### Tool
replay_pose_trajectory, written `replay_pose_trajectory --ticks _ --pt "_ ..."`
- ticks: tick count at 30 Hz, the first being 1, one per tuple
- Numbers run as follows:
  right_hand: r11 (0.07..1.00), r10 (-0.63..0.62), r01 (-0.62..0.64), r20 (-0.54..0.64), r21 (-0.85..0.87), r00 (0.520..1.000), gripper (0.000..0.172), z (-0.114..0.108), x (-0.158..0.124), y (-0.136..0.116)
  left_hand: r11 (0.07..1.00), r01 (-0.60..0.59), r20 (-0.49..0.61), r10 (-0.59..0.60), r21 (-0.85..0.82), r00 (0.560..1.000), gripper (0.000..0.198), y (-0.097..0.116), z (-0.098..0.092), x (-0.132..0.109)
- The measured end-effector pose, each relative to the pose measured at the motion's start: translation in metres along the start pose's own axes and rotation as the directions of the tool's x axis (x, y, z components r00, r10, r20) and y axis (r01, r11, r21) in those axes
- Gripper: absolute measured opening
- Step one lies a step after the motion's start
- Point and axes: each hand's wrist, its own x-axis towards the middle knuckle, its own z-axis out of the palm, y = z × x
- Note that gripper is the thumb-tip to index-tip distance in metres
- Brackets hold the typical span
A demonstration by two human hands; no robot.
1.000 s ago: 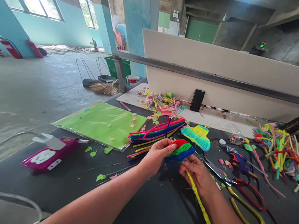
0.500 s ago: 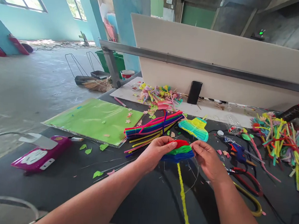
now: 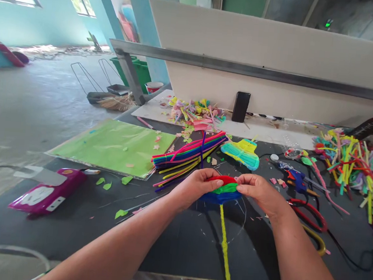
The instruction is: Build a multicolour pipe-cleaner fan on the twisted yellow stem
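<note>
Between both hands is a striped pipe-cleaner piece [image 3: 223, 194], red on top, green in the middle and blue below. My left hand [image 3: 202, 186] pinches its left end, thumb in front. The right end is pinched by my right hand [image 3: 253, 190], thumb and forefinger closed at the red and green edge. From under the piece a twisted yellow pipe cleaner [image 3: 224, 243] hangs down past the table's front edge. Just behind lies a bundle of coloured pipe cleaners [image 3: 188, 153], with a yellow and turquoise pipe-cleaner piece [image 3: 240, 152] to its right.
Scissors [image 3: 310, 214] and a blue glue gun [image 3: 297, 180] lie to the right, before a heap of pipe-cleaner scraps [image 3: 350, 167]. Green sheets in plastic [image 3: 110, 146] and a purple pack [image 3: 49, 191] are on the left. A phone [image 3: 240, 107] leans against the white board [image 3: 280, 39].
My right hand has come in closer, its fingers now on the striped piece's right end. The left hand keeps its hold. The whole view has shifted slightly.
</note>
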Motion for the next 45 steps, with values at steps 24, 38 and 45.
replay_pose_trajectory --ticks 24,38,45 --pt "0.826 0.073 -0.163 0.185 0.539 0.98 0.017 0.014 0.003 0.01 0.996 0.047 0.145 -0.057 0.069 0.988 0.026 0.009 -0.006 -0.001" --pt "0.789 0.058 -0.172 0.206 0.59 0.977 0.019 0.013 0.004 0.015 0.998 0.056 0.165 -0.059 0.023 0.985 0.026 0.007 -0.007 -0.002" --pt "0.778 0.107 -0.188 0.168 0.6 0.98 0.021 0.003 0.007 0.018 0.979 0.082 0.106 -0.063 -0.188 0.992 0.043 0.004 -0.013 0.001"
